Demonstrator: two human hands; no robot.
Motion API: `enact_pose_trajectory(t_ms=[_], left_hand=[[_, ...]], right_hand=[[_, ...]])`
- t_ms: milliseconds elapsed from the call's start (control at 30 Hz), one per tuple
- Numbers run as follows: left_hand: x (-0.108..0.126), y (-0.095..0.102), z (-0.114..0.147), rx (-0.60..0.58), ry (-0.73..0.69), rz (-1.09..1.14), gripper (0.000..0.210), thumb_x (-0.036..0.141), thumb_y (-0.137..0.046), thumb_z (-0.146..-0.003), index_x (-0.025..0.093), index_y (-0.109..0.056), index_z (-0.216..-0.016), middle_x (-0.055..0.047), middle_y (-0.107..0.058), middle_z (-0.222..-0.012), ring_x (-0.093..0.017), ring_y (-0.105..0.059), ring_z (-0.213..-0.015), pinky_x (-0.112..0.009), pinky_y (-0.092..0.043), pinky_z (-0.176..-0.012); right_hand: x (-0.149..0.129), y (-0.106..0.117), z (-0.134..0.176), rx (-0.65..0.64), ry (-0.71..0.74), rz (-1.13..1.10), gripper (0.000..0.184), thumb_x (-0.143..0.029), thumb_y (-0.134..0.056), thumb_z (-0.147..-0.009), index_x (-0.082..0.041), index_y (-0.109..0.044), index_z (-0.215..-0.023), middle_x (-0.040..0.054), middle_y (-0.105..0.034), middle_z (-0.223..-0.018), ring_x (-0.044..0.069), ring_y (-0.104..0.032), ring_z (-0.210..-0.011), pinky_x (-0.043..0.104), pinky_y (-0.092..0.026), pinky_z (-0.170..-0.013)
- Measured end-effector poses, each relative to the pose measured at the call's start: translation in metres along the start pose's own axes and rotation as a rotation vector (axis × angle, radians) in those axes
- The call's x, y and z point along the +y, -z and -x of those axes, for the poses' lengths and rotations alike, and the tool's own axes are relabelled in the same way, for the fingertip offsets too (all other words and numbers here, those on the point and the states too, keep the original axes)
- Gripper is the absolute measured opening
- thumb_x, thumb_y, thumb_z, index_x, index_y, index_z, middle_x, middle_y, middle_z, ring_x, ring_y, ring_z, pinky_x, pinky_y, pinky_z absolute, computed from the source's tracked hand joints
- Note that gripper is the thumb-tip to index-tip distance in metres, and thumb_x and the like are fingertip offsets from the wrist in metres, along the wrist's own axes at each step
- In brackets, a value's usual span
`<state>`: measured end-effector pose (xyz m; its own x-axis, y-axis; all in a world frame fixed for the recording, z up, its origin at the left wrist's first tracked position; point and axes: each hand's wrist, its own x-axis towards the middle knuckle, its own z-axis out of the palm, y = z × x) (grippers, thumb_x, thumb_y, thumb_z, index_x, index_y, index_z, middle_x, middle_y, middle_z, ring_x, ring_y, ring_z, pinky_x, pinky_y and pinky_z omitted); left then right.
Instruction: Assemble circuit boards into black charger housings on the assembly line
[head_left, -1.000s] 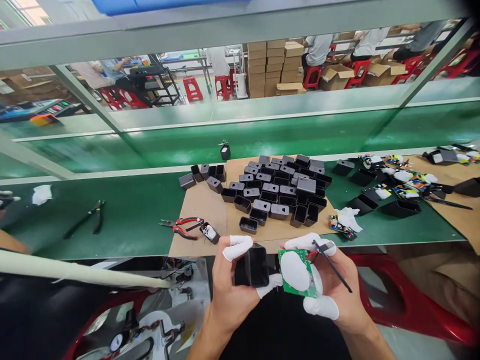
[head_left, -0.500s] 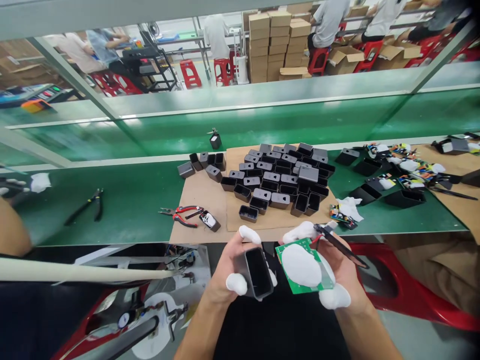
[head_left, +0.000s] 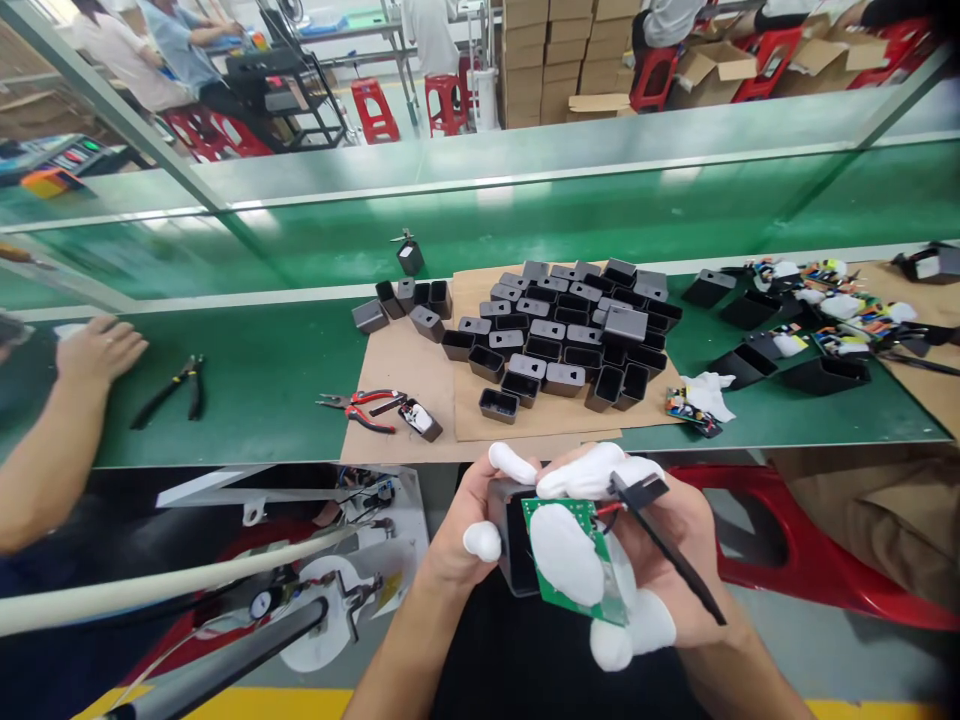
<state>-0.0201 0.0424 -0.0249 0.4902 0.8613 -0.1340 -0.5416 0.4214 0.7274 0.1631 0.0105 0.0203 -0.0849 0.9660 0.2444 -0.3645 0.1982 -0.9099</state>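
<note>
One long green bench spanned my remote feed, both ends out of frame. Beyond it, several co-workers were cropped at the top edge. The red plastic seat, lower R, ran out of view too. Brown cardboard on the bench lay partly covered by a crowd of black housings; they overlapped, esp. toward the rear, so I couldn't get an exact qty. Far L, another person's arm came in cut off at the edge; I couldn't ID the white item mostly hidden by that hand.

Front & center, off the bench edge, the wearer's R hand was part-curled, gripping a green circuit board w/ capped fingers along the top & thumb at the lower corner. L hand was half closed round a black case, open mouth facing the board; some fingers were hidden behind it. The board overlapped that mouth, so I couldn't tell if its edge was inside or just in front. A black cable crossed the R palm diagonally. One white pad hid much of the board's face.
</note>
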Motion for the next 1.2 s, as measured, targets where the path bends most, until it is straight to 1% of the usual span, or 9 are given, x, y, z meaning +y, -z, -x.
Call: enact_pose_trajectory(t_ms=[133, 300, 467, 567, 700, 800, 900, 1067, 1200], left_hand=[[0.001, -0.004, 0.002, 0.023, -0.021, -0.022, 0.082, 0.076, -0.098, -0.049, 0.024, -0.068, -0.105, -0.007, -0.075, -0.108, -0.037, -0.073, -0.115, -0.05, -0.059, -0.101], [0.001, -0.003, 0.001, 0.03, 0.002, 0.006, 0.082, 0.071, -0.101, -0.047, 0.024, -0.068, -0.105, -0.007, -0.074, -0.11, -0.037, -0.073, -0.114, -0.049, -0.059, -0.102], [0.0, 0.001, -0.001, 0.028, -0.004, 0.004, 0.08, 0.069, -0.102, -0.046, 0.024, -0.068, -0.103, -0.005, -0.073, -0.105, -0.036, -0.072, -0.112, -0.048, -0.059, -0.1], [0.0, 0.002, -0.001, 0.021, -0.015, 0.009, 0.078, 0.066, -0.103, -0.048, 0.024, -0.068, -0.104, -0.004, -0.071, -0.102, -0.033, -0.073, -0.109, -0.045, -0.058, -0.099], [0.001, 0.003, -0.001, 0.037, -0.032, -0.014, 0.08, 0.067, -0.103, -0.048, 0.023, -0.07, -0.105, -0.003, -0.072, -0.101, -0.027, -0.073, -0.098, -0.036, -0.059, -0.09], [0.002, 0.002, -0.001, -0.021, -0.032, 0.019, 0.076, 0.065, -0.102, -0.052, 0.024, -0.071, -0.107, 0.0, -0.071, -0.096, -0.023, -0.072, -0.091, -0.032, -0.058, -0.086], [0.004, 0.001, -0.002, -0.047, -0.038, 0.047, 0.072, 0.062, -0.103, -0.055, 0.024, -0.071, -0.108, 0.0, -0.071, -0.094, -0.025, -0.074, -0.094, -0.035, -0.059, -0.091], [0.004, 0.001, -0.003, -0.032, -0.029, 0.042, 0.073, 0.062, -0.102, -0.055, 0.024, -0.072, -0.109, -0.002, -0.075, -0.097, -0.031, -0.076, -0.104, -0.041, -0.059, -0.099], [0.003, 0.001, -0.003, -0.034, -0.014, 0.055, 0.069, 0.06, -0.103, -0.056, 0.025, -0.072, -0.108, -0.002, -0.076, -0.093, -0.031, -0.077, -0.103, -0.04, -0.06, -0.095]], right_hand=[[0.0, -0.004, -0.003, -0.005, 0.084, 0.098, 0.075, -0.044, -0.108, -0.058, -0.033, -0.081, -0.126, 0.0128, -0.08, -0.113, 0.04, -0.076, -0.113, 0.057, -0.065, -0.097], [-0.008, -0.007, -0.009, -0.004, 0.108, 0.195, 0.064, -0.043, -0.104, -0.066, -0.034, -0.082, -0.126, 0.0113, -0.081, -0.112, 0.035, -0.077, -0.105, 0.05, -0.066, -0.092], [-0.011, -0.005, -0.01, -0.001, 0.118, 0.217, 0.064, -0.043, -0.105, -0.065, -0.033, -0.083, -0.124, 0.0107, -0.083, -0.109, 0.036, -0.079, -0.101, 0.051, -0.068, -0.088], [-0.009, -0.003, -0.009, -0.015, 0.112, 0.231, 0.065, -0.04, -0.106, -0.064, -0.033, -0.082, -0.124, 0.0102, -0.083, -0.109, 0.036, -0.079, -0.102, 0.051, -0.068, -0.088], [-0.007, -0.002, -0.01, -0.075, 0.131, 0.273, 0.065, -0.034, -0.105, -0.066, -0.033, -0.08, -0.126, 0.0094, -0.082, -0.112, 0.034, -0.078, -0.101, 0.048, -0.067, -0.086], [-0.005, -0.002, -0.013, -0.114, 0.19, 0.284, 0.065, -0.033, -0.105, -0.067, -0.03, -0.079, -0.126, 0.0093, -0.082, -0.11, 0.032, -0.078, -0.098, 0.045, -0.067, -0.085], [-0.004, -0.002, -0.016, -0.127, 0.236, 0.296, 0.067, -0.032, -0.106, -0.064, -0.027, -0.078, -0.125, 0.0088, -0.081, -0.106, 0.029, -0.077, -0.092, 0.04, -0.066, -0.08], [-0.004, -0.002, -0.017, -0.136, 0.225, 0.323, 0.067, -0.032, -0.106, -0.064, -0.028, -0.077, -0.124, 0.0067, -0.08, -0.105, 0.027, -0.076, -0.09, 0.038, -0.064, -0.078], [-0.006, -0.001, -0.015, -0.118, 0.198, 0.373, 0.064, -0.032, -0.106, -0.065, -0.029, -0.077, -0.122, 0.0071, -0.078, -0.114, 0.028, -0.074, -0.099, 0.039, -0.063, -0.084]])
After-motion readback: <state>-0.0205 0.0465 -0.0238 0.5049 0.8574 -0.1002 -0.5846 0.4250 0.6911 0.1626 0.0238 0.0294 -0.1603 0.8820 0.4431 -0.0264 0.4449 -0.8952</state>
